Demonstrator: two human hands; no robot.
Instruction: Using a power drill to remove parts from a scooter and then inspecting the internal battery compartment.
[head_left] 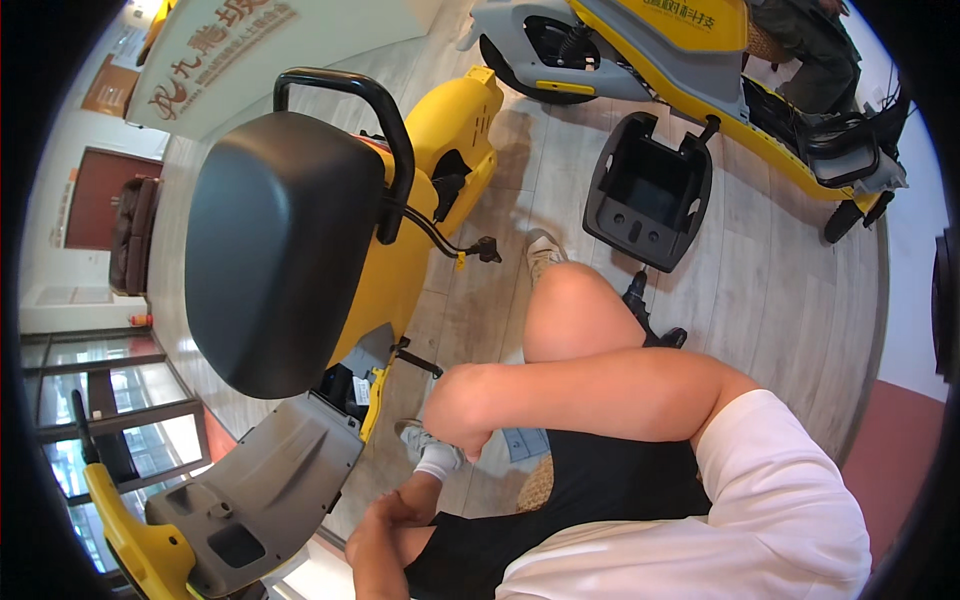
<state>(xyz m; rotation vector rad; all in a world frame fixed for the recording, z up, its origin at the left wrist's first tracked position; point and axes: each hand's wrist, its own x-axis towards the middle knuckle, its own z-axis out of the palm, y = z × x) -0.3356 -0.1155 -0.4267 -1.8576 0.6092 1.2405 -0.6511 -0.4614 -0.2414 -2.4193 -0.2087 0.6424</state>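
Observation:
My right arm reaches across my lap from a white sleeve. My right hand (pixel 458 405) hangs bent at the wrist beside the yellow scooter (pixel 395 270), apart from it as far as I can see; its fingers are mostly hidden. Lower down, my left hand (pixel 393 508) rests on my bare left leg, its fingers only partly showing. The scooter carries a black seat (pixel 280 250) and a black grab rail (pixel 345 82). From under the rail a black cable with a plug (pixel 484 250) hangs loose. Nothing shows in either hand.
On the wood-look floor stands a black storage bin (pixel 640 185), with a black part (pixel 645 305) close by. Behind it is a second yellow and grey scooter (pixel 690 70), with a person in dark trousers (pixel 820 65). A pale printed board (pixel 270 50) stands at the far left.

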